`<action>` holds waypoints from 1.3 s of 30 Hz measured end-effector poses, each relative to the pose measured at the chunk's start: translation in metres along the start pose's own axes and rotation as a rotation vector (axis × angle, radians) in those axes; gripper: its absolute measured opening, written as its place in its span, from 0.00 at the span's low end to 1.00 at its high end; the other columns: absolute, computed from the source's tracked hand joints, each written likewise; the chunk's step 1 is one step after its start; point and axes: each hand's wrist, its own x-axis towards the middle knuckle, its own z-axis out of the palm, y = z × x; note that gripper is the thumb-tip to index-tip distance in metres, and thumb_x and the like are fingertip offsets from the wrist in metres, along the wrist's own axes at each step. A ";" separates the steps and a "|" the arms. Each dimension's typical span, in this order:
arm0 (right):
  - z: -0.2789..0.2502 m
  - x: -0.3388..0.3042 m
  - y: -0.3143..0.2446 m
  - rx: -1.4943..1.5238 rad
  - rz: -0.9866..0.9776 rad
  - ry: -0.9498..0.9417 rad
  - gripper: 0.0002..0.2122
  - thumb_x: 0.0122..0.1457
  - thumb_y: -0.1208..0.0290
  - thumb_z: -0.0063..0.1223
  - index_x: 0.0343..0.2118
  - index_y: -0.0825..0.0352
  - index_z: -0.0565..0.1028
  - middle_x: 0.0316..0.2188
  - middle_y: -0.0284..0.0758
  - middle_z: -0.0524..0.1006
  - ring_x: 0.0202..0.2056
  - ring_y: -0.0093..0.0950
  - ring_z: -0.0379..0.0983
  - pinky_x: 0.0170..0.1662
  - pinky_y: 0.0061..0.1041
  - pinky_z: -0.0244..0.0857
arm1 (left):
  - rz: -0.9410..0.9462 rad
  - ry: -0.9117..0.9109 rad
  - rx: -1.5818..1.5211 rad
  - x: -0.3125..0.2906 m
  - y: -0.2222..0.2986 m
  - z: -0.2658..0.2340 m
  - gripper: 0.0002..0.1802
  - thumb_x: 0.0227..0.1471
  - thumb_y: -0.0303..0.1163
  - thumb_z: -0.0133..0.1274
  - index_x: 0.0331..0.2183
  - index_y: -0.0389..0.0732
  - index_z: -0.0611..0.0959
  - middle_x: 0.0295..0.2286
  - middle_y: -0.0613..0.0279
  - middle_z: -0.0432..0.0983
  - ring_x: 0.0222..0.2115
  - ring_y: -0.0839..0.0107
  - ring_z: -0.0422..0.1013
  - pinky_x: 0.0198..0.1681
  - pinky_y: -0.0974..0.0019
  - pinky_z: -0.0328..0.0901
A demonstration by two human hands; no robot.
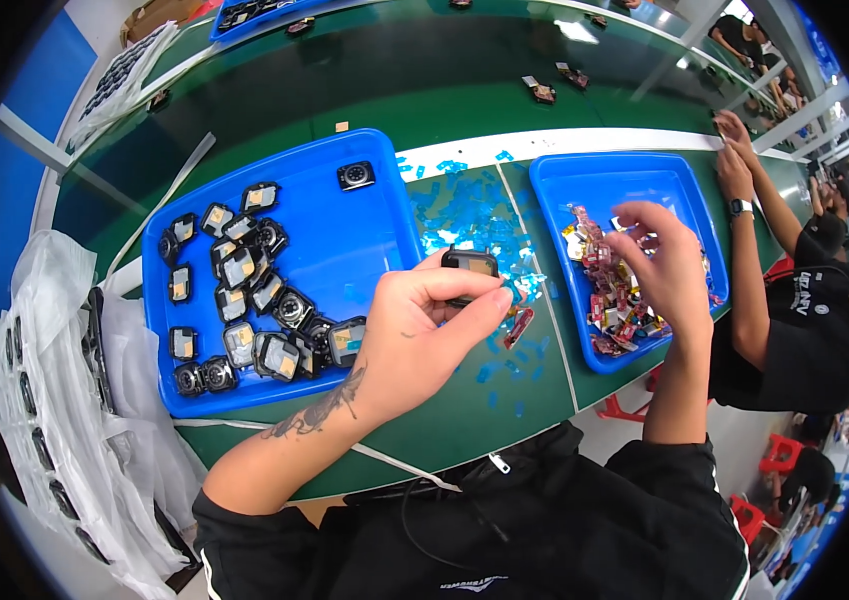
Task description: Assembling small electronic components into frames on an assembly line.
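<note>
My left hand (pixel 435 325) is closed round a black smartwatch case (pixel 471 263), gripped between thumb and fingers over the table's middle. Just below its fingertips is a small red-and-silver part (pixel 520 327); whether it lies on the table or hangs from the case I cannot tell. My right hand (pixel 663 258) hovers over the right blue tray (pixel 555 185), fingers bent and apart from the thumb, with nothing visible between them. Beneath it lies a heap of small red, foil-like parts (pixel 605 290). The left blue tray (pixel 355 240) holds several similar watch cases (pixel 239 268).
Blue film scraps (pixel 455 225) litter the green table (pixel 475 390) between the trays. Behind runs a green conveyor belt (pixel 415 85) carrying a few parts. White plastic-wrapped trays (pixel 65 400) stand at the left. A co-worker (pixel 795 310) in black works at the right.
</note>
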 end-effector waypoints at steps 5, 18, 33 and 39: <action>-0.007 -0.013 -0.020 0.241 -0.011 0.124 0.06 0.60 0.76 0.52 0.36 0.70 0.79 0.31 0.34 0.79 0.32 0.22 0.75 0.36 0.21 0.66 | -0.071 -0.054 0.020 0.000 0.000 0.000 0.08 0.53 0.27 0.58 0.32 0.31 0.84 0.26 0.68 0.76 0.22 0.85 0.67 0.50 0.67 0.61; 0.028 -0.040 -0.066 0.914 0.092 -0.422 0.03 0.56 0.78 0.58 0.32 0.69 0.75 0.28 0.27 0.75 0.30 0.13 0.71 0.29 0.13 0.64 | -0.178 -0.196 -0.088 -0.004 -0.004 0.005 0.09 0.51 0.28 0.61 0.33 0.31 0.85 0.26 0.66 0.75 0.23 0.84 0.66 0.31 0.77 0.65; 0.046 -0.046 -0.072 0.435 -0.546 -0.067 0.10 0.47 0.88 0.57 0.30 0.69 0.71 0.27 0.37 0.72 0.28 0.33 0.71 0.29 0.26 0.65 | -0.339 -0.015 -0.078 -0.006 0.005 0.005 0.10 0.47 0.20 0.60 0.35 0.28 0.84 0.27 0.64 0.78 0.26 0.82 0.69 0.29 0.77 0.65; 0.038 -0.040 -0.062 0.216 -0.196 -0.067 0.10 0.53 0.88 0.51 0.38 0.70 0.72 0.30 0.39 0.74 0.31 0.32 0.73 0.34 0.27 0.67 | -0.304 -0.114 -0.156 0.000 -0.001 0.000 0.11 0.49 0.24 0.61 0.36 0.28 0.84 0.27 0.63 0.79 0.25 0.82 0.71 0.30 0.78 0.66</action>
